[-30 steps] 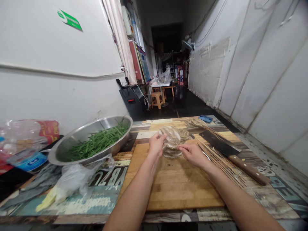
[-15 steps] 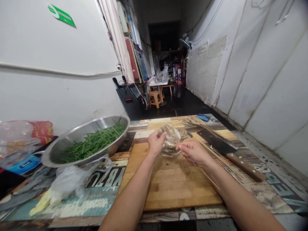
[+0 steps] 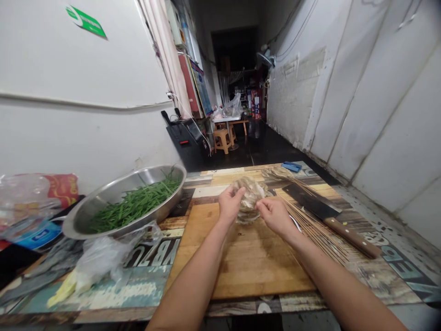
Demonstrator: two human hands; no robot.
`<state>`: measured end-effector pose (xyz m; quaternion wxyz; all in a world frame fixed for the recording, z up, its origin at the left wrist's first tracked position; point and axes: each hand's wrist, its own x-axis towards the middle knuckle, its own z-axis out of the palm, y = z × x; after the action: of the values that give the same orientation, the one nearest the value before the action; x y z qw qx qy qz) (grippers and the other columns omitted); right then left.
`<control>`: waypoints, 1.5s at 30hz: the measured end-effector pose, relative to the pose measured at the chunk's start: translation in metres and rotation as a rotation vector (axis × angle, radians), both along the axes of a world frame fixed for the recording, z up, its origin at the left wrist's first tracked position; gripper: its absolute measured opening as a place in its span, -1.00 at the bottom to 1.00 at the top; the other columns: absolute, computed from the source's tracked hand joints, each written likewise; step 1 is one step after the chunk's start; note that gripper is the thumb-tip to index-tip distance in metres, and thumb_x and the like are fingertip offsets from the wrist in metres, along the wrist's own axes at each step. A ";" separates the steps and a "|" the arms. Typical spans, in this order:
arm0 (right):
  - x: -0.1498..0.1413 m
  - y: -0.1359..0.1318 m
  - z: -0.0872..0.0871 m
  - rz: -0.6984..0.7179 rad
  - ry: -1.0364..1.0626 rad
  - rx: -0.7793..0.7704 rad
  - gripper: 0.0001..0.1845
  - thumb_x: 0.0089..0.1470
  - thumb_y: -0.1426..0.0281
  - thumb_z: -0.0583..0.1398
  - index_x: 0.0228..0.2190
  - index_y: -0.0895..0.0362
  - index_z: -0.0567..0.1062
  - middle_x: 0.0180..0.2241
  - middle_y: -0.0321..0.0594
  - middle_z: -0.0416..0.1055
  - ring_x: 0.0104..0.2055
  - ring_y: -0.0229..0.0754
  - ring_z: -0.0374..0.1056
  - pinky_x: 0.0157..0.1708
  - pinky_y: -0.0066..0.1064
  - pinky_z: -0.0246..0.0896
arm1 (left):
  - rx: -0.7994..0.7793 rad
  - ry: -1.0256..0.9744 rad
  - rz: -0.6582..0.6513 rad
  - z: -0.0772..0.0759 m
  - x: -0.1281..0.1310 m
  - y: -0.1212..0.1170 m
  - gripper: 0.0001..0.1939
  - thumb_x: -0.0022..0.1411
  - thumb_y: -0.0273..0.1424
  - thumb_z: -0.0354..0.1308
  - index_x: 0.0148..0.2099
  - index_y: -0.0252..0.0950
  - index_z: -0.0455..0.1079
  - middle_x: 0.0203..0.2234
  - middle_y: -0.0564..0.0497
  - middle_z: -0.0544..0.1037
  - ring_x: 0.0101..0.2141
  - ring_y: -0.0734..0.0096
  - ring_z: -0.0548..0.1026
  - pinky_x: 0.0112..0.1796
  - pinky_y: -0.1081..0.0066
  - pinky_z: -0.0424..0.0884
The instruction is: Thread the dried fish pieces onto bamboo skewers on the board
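Note:
Over the far part of the wooden cutting board point(image 3: 255, 271), my left hand point(image 3: 230, 204) grips a thin, floppy, brownish translucent piece of food point(image 3: 251, 193) between thumb and fingers. Its exact kind cannot be made out. My right hand point(image 3: 274, 214) is closed in a pinch at the piece's right edge, on what looks like a thin bamboo skewer, mostly hidden by the hand and forearm. Several loose bamboo skewers point(image 3: 320, 234) lie to the right of the board. Behind them rest skewers with similar brownish pieces point(image 3: 277, 173) on their far ends.
A cleaver point(image 3: 310, 202) with a wooden handle lies at the right. On the left stands a steel basin point(image 3: 74, 225) of cut green stalks point(image 3: 138, 204), with a clear plastic bag point(image 3: 99, 259) before it. A blue object point(image 3: 291, 166) sits at the table's far edge.
Both hands have shifted slightly right together with the brownish piece. My right fingers have closed in nearer to its edge. A white curved rim now shows beside my right wrist.

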<state>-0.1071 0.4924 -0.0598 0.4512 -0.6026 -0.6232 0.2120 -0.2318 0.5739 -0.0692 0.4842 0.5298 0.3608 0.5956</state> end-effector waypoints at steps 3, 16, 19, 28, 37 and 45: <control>0.001 0.000 -0.001 -0.008 -0.083 0.028 -0.68 0.07 0.33 0.01 -0.58 0.14 0.44 -0.67 -0.30 0.30 -0.56 -0.26 0.19 -0.52 -0.48 -0.02 | -0.111 -0.203 -0.061 0.005 0.006 -0.003 -0.71 -0.09 -0.24 0.28 -0.42 -0.35 0.34 -0.58 0.11 0.43 -0.55 0.56 0.34 -0.46 0.52 0.28; 0.005 0.006 -0.008 0.039 0.078 -0.001 -0.71 0.06 0.30 0.02 -0.58 0.13 0.40 -0.72 -0.35 0.19 -0.61 -0.28 0.12 -0.57 -0.49 -0.03 | -0.466 -0.313 -0.256 0.018 0.002 -0.010 -0.59 -0.29 -0.35 0.43 -0.36 -0.36 0.38 -0.53 0.04 0.51 -0.55 0.50 0.43 -0.47 0.47 0.34; 0.007 0.011 -0.011 -0.032 0.163 -0.026 -0.69 0.06 0.25 0.00 -0.55 0.13 0.39 -0.73 -0.37 0.17 -0.64 -0.29 0.09 -0.61 -0.50 -0.04 | -0.459 -0.308 -0.328 0.016 0.008 -0.018 -0.61 -0.26 -0.31 0.42 -0.37 -0.36 0.38 -0.50 0.03 0.52 -0.51 0.52 0.45 -0.44 0.49 0.36; -0.002 0.013 -0.010 -0.021 0.122 -0.015 -0.74 -0.01 0.35 0.04 -0.67 0.12 0.26 -0.67 -0.33 0.21 -0.57 -0.31 0.11 -0.53 -0.49 -0.01 | -0.517 -0.308 -0.226 -0.003 0.031 -0.029 -0.63 -0.21 -0.28 0.39 -0.54 -0.35 0.25 -0.70 0.11 0.39 -0.65 0.54 0.36 -0.53 0.49 0.32; -0.003 0.011 -0.011 0.299 0.911 -0.384 -0.74 -0.03 0.18 0.11 -0.37 0.11 0.32 -0.75 -0.60 -0.12 -0.78 -0.43 -0.31 -0.77 -0.54 -0.29 | -0.583 -0.365 -0.311 0.004 0.023 -0.023 -0.66 -0.12 -0.36 0.36 -0.55 -0.34 0.22 -0.71 0.08 0.40 -0.64 0.56 0.37 -0.52 0.52 0.35; -0.005 0.006 -0.013 -0.016 -0.037 0.039 -0.76 0.05 0.38 0.04 -0.54 0.15 0.44 -0.52 -0.17 0.42 -0.46 -0.20 0.27 -0.42 -0.43 0.06 | -0.641 -0.339 -0.338 0.009 0.015 -0.022 -0.78 0.00 -0.36 0.30 -0.39 -0.37 0.34 -0.56 -0.04 0.52 -0.56 0.48 0.47 -0.48 0.47 0.41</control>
<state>-0.1117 0.4982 -0.0724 0.4527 -0.6026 -0.6307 0.1849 -0.2165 0.5514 -0.0600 0.7689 0.2978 0.3511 0.4436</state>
